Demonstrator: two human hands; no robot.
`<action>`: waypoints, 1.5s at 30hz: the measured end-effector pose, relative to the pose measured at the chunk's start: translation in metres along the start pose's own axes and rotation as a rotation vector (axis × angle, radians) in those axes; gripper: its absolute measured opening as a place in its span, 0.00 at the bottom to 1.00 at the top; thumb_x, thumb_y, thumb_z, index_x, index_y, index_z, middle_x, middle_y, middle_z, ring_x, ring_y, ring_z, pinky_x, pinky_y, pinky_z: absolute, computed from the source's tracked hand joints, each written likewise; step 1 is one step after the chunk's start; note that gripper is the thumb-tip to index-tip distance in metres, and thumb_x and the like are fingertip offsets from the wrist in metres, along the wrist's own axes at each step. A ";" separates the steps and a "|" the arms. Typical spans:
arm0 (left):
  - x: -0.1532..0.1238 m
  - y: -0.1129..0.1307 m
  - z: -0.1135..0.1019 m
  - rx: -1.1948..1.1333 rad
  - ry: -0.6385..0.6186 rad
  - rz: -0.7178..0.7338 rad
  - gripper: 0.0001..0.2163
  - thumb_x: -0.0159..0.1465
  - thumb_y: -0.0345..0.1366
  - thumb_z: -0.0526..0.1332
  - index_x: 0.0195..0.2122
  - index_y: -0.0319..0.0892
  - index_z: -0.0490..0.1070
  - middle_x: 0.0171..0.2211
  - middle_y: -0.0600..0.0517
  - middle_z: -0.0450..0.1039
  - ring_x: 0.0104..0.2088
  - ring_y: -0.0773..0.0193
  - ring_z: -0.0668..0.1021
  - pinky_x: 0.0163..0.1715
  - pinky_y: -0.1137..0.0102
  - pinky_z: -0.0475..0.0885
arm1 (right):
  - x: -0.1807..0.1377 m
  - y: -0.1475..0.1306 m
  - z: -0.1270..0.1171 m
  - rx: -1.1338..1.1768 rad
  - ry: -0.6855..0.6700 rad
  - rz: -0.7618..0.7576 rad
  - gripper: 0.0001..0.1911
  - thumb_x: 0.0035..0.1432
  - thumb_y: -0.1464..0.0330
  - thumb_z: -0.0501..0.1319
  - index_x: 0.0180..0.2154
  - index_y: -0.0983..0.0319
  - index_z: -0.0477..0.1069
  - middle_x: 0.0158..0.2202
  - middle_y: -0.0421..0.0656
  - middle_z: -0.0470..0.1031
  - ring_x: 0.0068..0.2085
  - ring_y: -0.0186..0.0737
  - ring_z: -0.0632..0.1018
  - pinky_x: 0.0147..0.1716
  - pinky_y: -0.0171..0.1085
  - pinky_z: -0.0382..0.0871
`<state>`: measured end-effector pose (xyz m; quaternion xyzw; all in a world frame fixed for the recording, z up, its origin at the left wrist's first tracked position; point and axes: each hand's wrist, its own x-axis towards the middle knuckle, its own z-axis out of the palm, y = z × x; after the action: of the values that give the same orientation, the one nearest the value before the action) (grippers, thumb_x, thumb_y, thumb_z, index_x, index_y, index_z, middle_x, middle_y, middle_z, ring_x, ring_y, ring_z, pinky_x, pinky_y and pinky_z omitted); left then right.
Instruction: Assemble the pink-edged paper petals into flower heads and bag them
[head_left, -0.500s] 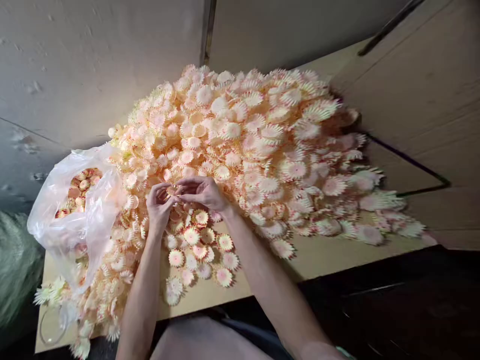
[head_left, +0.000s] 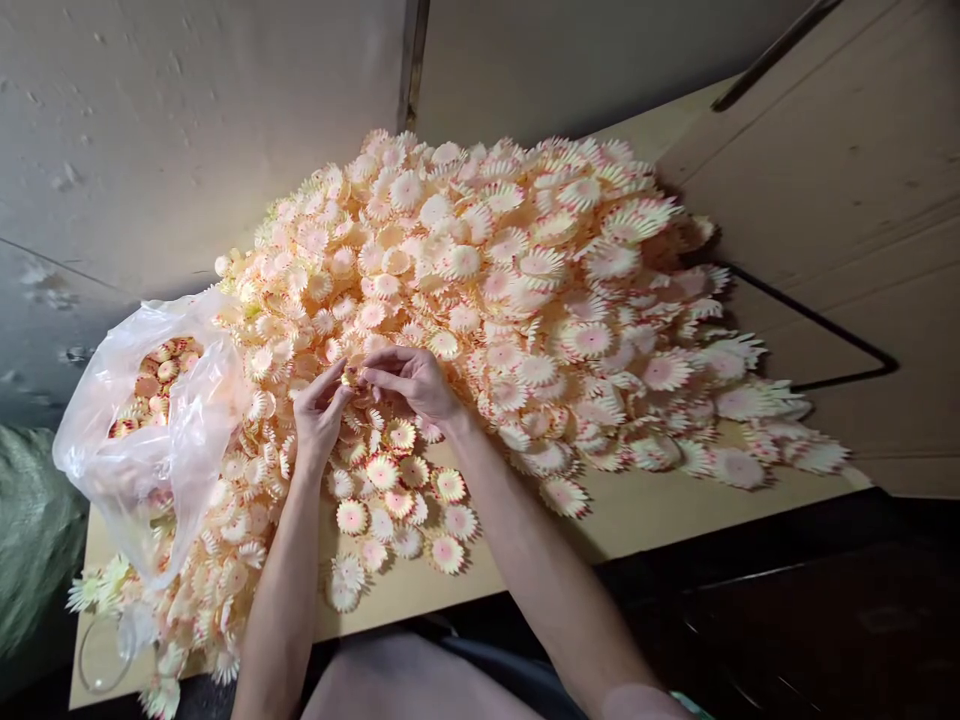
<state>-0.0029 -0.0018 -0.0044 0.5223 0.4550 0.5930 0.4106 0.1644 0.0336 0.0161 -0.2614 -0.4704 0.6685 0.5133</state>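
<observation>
Between the fingertips of both hands is a small cream flower piece (head_left: 350, 378) with reddish marks, mostly covered by the fingers. My left hand (head_left: 318, 412) pinches it from the left. From the right, the thumb and fingers of my right hand (head_left: 417, 386) close on it too. Behind and around the hands rises a big heap of artificial flower heads (head_left: 495, 270), pale pink and cream with fringed petals. Just below my hands, looser flower heads (head_left: 382, 472) lie face up on the table (head_left: 630, 520).
To the left, a translucent plastic bag (head_left: 199, 400) holds small rolled reddish-cream pieces (head_left: 166, 372). A clear ring-like item (head_left: 105, 650) lies at the table's left corner. A cardboard sheet (head_left: 840, 220) stands at the right, and a green sack (head_left: 34, 530) at far left.
My fingertips have shifted slightly and parted a little, so the small flower piece between them shows more clearly. The heap and the bag stay as they were.
</observation>
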 end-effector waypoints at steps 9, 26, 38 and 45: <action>0.003 -0.006 -0.004 0.001 -0.081 0.067 0.25 0.50 0.42 0.73 0.50 0.46 0.77 0.44 0.47 0.76 0.40 0.64 0.78 0.40 0.72 0.74 | -0.002 0.000 0.000 0.071 -0.016 0.079 0.15 0.41 0.68 0.75 0.35 0.62 0.79 0.32 0.41 0.82 0.32 0.36 0.82 0.33 0.33 0.76; 0.000 0.008 0.002 -0.101 -0.083 -0.030 0.25 0.48 0.39 0.75 0.48 0.43 0.76 0.37 0.50 0.78 0.35 0.66 0.79 0.38 0.72 0.76 | -0.002 0.000 0.000 0.035 -0.027 0.081 0.16 0.43 0.66 0.74 0.36 0.63 0.78 0.32 0.42 0.82 0.31 0.35 0.81 0.33 0.34 0.76; 0.002 -0.001 -0.003 0.025 -0.097 0.039 0.23 0.52 0.39 0.72 0.50 0.46 0.77 0.44 0.47 0.74 0.33 0.67 0.78 0.37 0.71 0.76 | -0.002 -0.003 -0.002 0.022 -0.068 0.122 0.18 0.40 0.66 0.75 0.36 0.62 0.78 0.30 0.41 0.81 0.31 0.36 0.81 0.33 0.33 0.76; 0.002 0.000 -0.003 0.028 -0.121 0.036 0.24 0.53 0.41 0.72 0.52 0.45 0.76 0.44 0.46 0.75 0.33 0.66 0.78 0.36 0.70 0.76 | -0.001 -0.003 -0.003 0.037 -0.094 0.108 0.17 0.42 0.68 0.74 0.37 0.63 0.78 0.28 0.39 0.80 0.28 0.33 0.79 0.30 0.32 0.75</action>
<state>-0.0063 0.0000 -0.0037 0.5708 0.4280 0.5614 0.4193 0.1684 0.0333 0.0172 -0.2453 -0.4669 0.7153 0.4585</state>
